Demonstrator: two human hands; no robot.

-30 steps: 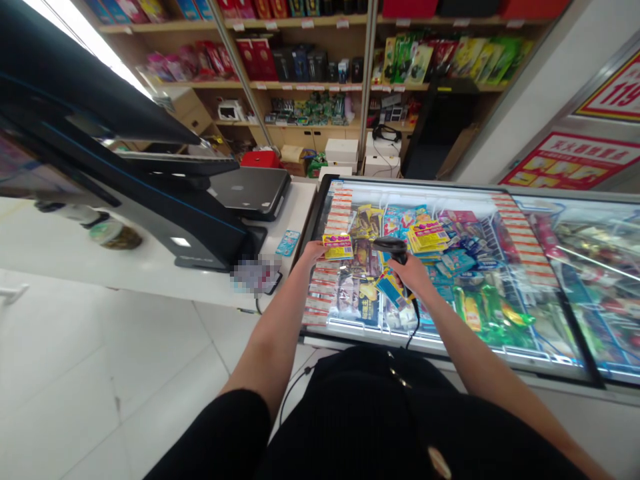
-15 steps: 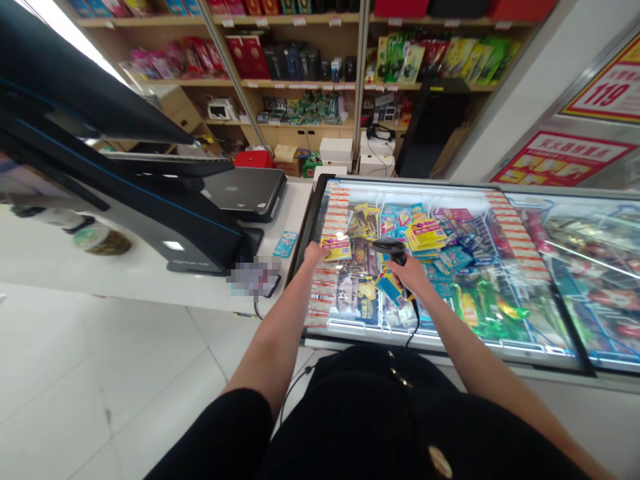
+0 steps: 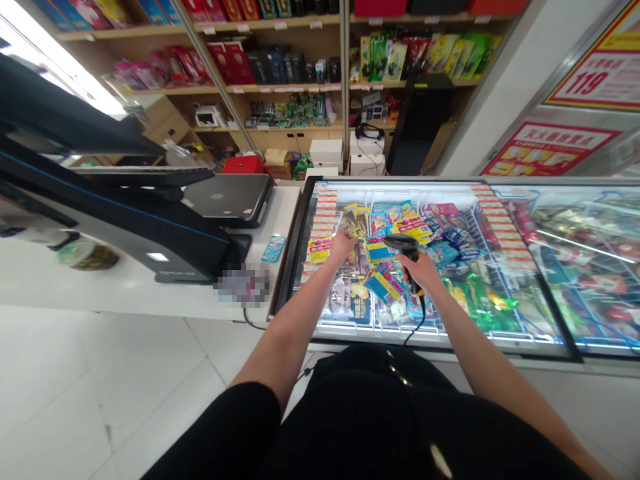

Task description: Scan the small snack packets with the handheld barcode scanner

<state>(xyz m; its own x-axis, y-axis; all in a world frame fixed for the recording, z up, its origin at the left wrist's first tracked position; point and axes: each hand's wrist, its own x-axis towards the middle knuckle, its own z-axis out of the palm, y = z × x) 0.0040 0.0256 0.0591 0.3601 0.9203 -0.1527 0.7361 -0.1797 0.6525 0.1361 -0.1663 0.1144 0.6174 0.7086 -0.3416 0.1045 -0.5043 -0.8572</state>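
Observation:
My right hand (image 3: pixel 424 272) is wrapped round the grip of a black barcode scanner (image 3: pixel 401 243), its head pointing left over the freezer's glass lid. My left hand (image 3: pixel 344 247) is over the lid with fingers stretched to the right, apparently holding nothing. Just right of its fingertips lies a blue and yellow packet (image 3: pixel 380 251), partly under the scanner head. Another blue packet (image 3: pixel 385 285) rests below the scanner. A small pile of yellow packets (image 3: pixel 414 228) sits behind the scanner. One yellow packet (image 3: pixel 319 251) lies left of my left hand on the striped strip.
The chest freezer (image 3: pixel 430 179) holds many bagged goods under glass. To the left, a white counter (image 3: pixel 195 293) carries a dark monitor stand (image 3: pixel 175 247), a black flat device (image 3: pixel 233 197), a blue card (image 3: pixel 274 249) and a jar (image 3: pixel 87 255). Stocked shelves (image 3: pixel 280 87) stand behind.
My left hand has let go of the yellow packet at the left and moved right. The scanner has shifted slightly right. A blue-and-yellow packet now shows between them.

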